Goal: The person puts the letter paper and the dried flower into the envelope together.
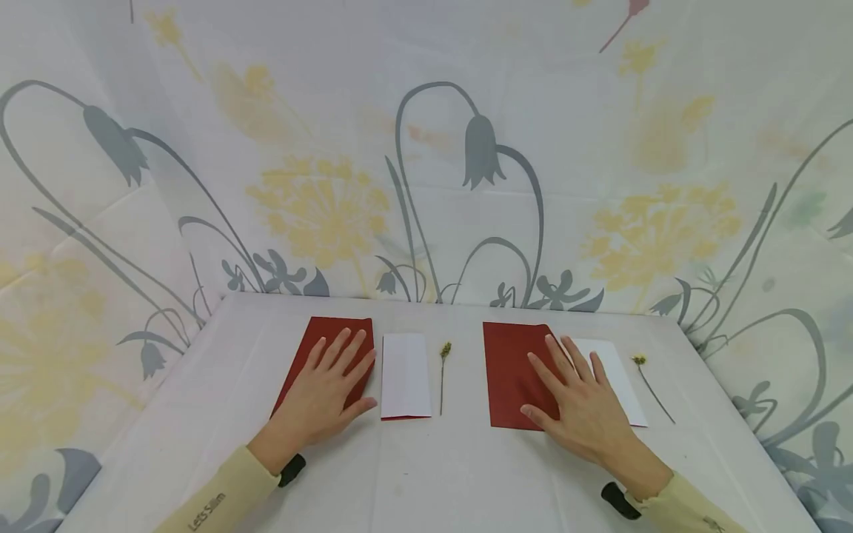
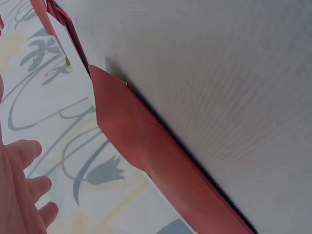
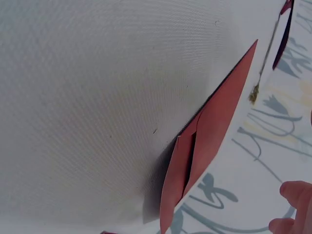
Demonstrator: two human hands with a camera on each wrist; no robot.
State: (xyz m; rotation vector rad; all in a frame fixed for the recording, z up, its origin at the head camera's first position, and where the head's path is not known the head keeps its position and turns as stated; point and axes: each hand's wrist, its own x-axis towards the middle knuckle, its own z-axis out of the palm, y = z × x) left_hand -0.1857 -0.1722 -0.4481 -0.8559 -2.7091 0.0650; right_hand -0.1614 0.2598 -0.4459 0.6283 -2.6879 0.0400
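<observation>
My left hand (image 1: pixel 320 400), fingers spread, is over a dark red envelope (image 1: pixel 326 328). To its right lies a white folded card (image 1: pixel 406 374) with a red lower edge, then a yellowish dried flower sprig (image 1: pixel 445 351). My right hand (image 1: pixel 586 407), also spread, partly covers a second red envelope (image 1: pixel 509 377) and a second white card (image 1: pixel 618 374). Another dried flower (image 1: pixel 640 360) lies right of that card. Both wrist views show bare fingers apart from the red envelope's raised flaps (image 2: pixel 122 117). Neither hand grips anything.
A white-covered table (image 1: pixel 460 474) bears everything. Behind it and at both sides hangs a floral-printed cloth (image 1: pixel 440 222) in grey and yellow. A black strap (image 1: pixel 620 501) is at my right wrist and another (image 1: pixel 292 470) at my left.
</observation>
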